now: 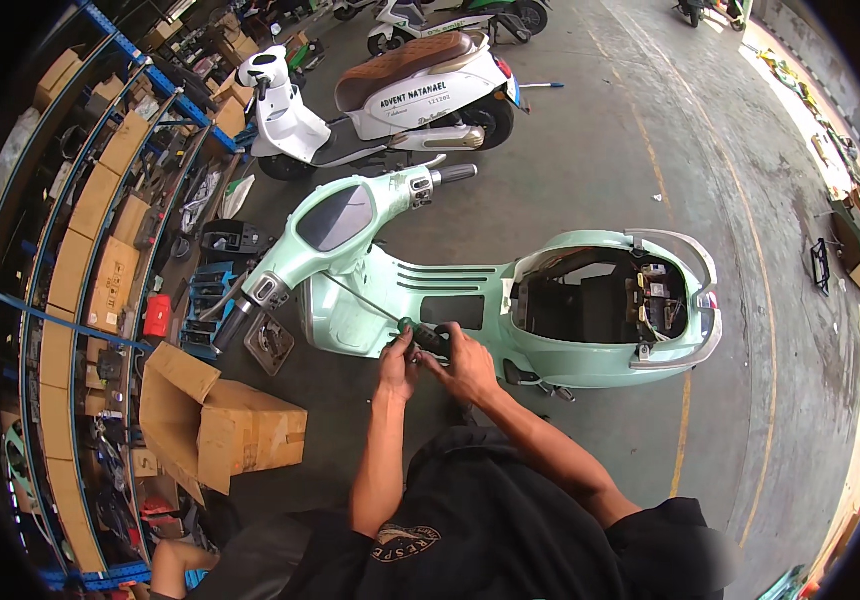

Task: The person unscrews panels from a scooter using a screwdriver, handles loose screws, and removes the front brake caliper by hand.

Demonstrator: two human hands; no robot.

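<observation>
A mint-green scooter (360, 325) stands across the view in front of me, handlebar to the left and its open seat compartment (575, 300) to the right. My left hand (397, 368) is closed around the green-and-black handle end of a long screwdriver (368, 302), whose thin shaft runs up and left toward the front panel. Close beside it, my right hand (468, 368) is closed on a black piece, its fingers near the left ones. Whether that piece is part of the screwdriver cannot be made out. Both hands are over the near side of the footboard.
An open cardboard box (255, 430) sits on the floor at left, beside shelving (100, 200) full of boxes and parts. Beyond the green scooter stands a white scooter (420, 105) with a brown seat. At lower left a bare bent limb (180, 565) shows.
</observation>
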